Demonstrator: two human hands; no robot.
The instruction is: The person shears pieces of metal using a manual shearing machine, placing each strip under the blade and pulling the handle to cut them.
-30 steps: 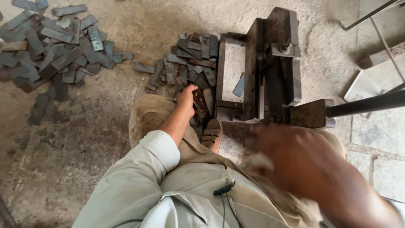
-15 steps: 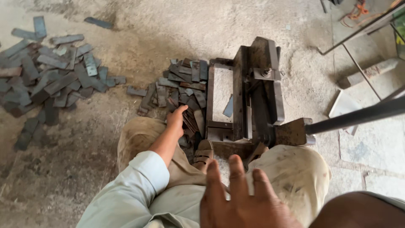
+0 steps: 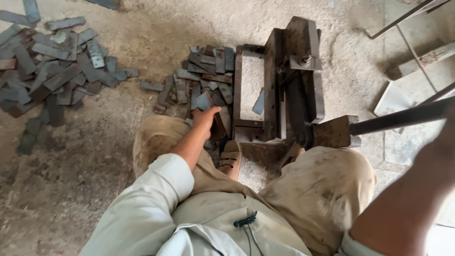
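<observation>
My left hand (image 3: 204, 121) reaches down over my left knee to a heap of short dark metal strips (image 3: 199, 85). Its fingers curl around a rusty brown strip (image 3: 219, 129) at the heap's near edge. Just right of the heap stands a heavy steel lever shear (image 3: 284, 80), with one small strip leaning inside its open frame (image 3: 258, 102). The shear's long handle bar (image 3: 398, 118) runs off to the right edge. My right forearm (image 3: 403, 204) rises from the bottom right toward that bar, and the hand itself is cut off by the frame edge.
A second, larger scatter of metal strips (image 3: 52, 76) lies at the far left on the dusty concrete floor. My sandalled foot (image 3: 231, 156) rests against the shear's base. A pale slab (image 3: 393, 99) and thin metal rods (image 3: 403, 19) lie at the right.
My right hand, spread open in front of the camera half a second ago, has swung out to the right edge by the handle bar. The left hand stays at the near heap.
</observation>
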